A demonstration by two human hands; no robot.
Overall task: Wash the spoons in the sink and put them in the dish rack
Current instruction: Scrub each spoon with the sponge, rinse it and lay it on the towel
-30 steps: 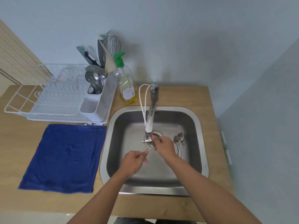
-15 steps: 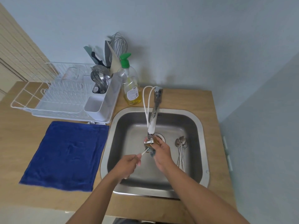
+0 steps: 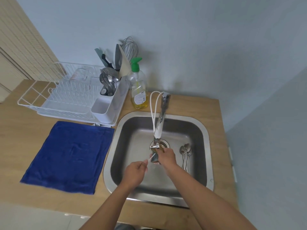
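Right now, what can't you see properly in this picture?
All in the head view:
- Thin metal spoon: its bowl is hidden behind the dark sponge in the right hand; the left hand covers its handle end.
- Yellow soap bottle: label print too small.
- Running water: can't tell, too blurred.

Soft even daylight, wide-angle bowing at edges.

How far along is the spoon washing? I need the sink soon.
Some cutlery already stands in the dish rack caddy. The left hand pinches one spoon while the right hand scrubs it with a sponge. Several spoons remain in the sink.
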